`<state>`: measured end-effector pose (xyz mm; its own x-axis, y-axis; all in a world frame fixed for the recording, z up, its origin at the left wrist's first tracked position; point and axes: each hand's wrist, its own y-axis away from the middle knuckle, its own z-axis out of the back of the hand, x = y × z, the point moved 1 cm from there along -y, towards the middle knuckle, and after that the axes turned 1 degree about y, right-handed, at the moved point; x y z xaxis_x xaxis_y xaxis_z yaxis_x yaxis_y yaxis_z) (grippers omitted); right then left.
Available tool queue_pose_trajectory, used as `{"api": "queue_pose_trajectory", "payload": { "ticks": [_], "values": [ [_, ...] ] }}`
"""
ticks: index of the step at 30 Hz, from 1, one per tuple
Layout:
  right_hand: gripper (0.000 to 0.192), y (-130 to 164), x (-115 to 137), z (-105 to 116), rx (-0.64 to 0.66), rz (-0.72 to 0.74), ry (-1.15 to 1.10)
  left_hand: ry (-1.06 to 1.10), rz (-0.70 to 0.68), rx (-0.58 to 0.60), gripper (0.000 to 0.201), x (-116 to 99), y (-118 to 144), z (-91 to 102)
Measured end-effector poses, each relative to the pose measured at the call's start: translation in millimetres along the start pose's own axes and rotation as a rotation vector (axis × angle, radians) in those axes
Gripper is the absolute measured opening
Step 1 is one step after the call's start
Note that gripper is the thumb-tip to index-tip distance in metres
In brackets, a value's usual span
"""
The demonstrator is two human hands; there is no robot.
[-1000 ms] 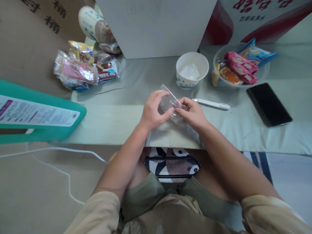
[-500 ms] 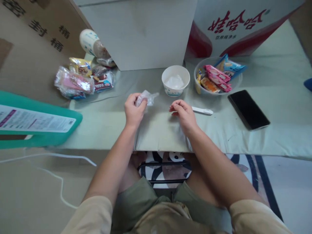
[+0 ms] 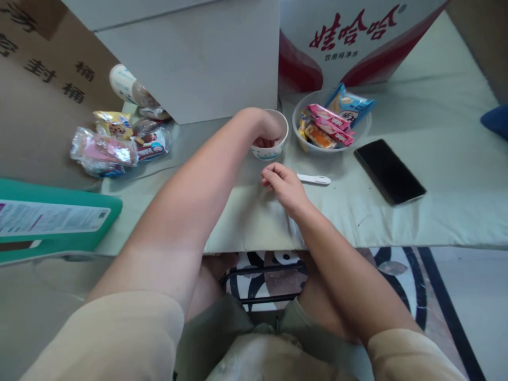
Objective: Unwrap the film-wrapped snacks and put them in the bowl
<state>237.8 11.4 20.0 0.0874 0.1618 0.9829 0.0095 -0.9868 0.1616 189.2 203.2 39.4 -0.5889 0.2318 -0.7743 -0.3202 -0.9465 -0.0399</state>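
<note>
Since earlier, the left hand (image 3: 270, 127) had dipped into the paper cup (image 3: 266, 154) beyond the right hand (image 3: 281, 182), which curled inward, probably leaving room, though neither's grip could be told.

left hand (image 3: 271, 129) stretched forward, tipped down; right hand (image 3: 282, 185) loosely curled.

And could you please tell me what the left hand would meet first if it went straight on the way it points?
The left hand is inside the cup, so it would probably meet the cup's inner wall or bottom, or something in it; the hand hides which.
</note>
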Motion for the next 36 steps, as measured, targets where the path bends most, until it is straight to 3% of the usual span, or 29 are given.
{"api": "queue_pose_trajectory", "payload": {
  "ticks": [1, 2, 3, 4, 6, 8, 10, 12, 14, 17, 21, 25, 28, 31, 33, 36],
  "values": [
    [0.018, -1, 0, 0, 0.000, -0.003, 0.004, -0.080, 0.146, 0.204, 0.031, 0, -3, 0.7],
    [0.016, -2, 0, 0, -0.006, -0.005, 0.012, -0.165, 0.264, 0.324, 0.027, -5, 1, 5.3],
    [0.015, -3, 1, 1, -0.014, -0.007, 0.022, -0.232, 0.348, 0.336, 0.026, -14, 10, 13.1],
    [0.013, -3, 0, 1, -0.018, -0.008, 0.028, -0.242, 0.355, 0.236, 0.031, -25, 26, 22.8],
    [0.012, -5, 0, 0, -0.016, -0.004, 0.025, -0.053, 0.076, -0.166, 0.034, -47, 73, 42.9],
    [0.015, -7, -2, -3, -0.004, 0.008, 0.011, 0.210, -0.143, -0.422, 0.040, -52, 132, 55.1],
    [0.019, -6, -4, -9, 0.000, 0.021, 0.001, 0.412, -0.158, -0.496, 0.038, -37, 185, 56.4],
    [0.020, -3, -7, -17, -0.006, 0.038, 0.004, 0.392, -0.060, -0.419, 0.042, -10, 223, 51.4],
    [0.021, 4, -11, -27, -0.008, 0.055, 0.029, 0.308, 0.010, -0.350, 0.045, 20, 244, 48.9],
    [0.021, 17, -17, -42, -0.009, 0.078, 0.147, 0.272, 0.017, -0.408, 0.048, 54, 254, 58.9],
    [0.017, 12, -16, -70, 0.009, 0.189, 0.371, 0.396, 0.037, -0.548, 0.047, 76, 255, 83.5],
    [0.015, -45, 3, -133, 0.111, 0.417, 0.622, 0.570, 0.087, -0.704, 0.045, 90, 249, 102.5],
    [0.036, -112, 15, -199, 0.266, 0.558, 0.845, 0.634, 0.128, -0.806, 0.048, 101, 243, 111.9],
    [0.064, -169, 13, -254, 0.375, 0.587, 1.075, 0.641, 0.157, -0.852, 0.051, 109, 237, 118.2],
    [0.071, -190, 7, -272, 0.385, 0.554, 1.185, 0.632, 0.145, -0.867, 0.052, 111, 234, 121.0],
    [0.060, -189, -4, -266, 0.356, 0.492, 1.248, 0.626, 0.120, -0.890, 0.052, 110, 233, 123.2]
  ]
}}
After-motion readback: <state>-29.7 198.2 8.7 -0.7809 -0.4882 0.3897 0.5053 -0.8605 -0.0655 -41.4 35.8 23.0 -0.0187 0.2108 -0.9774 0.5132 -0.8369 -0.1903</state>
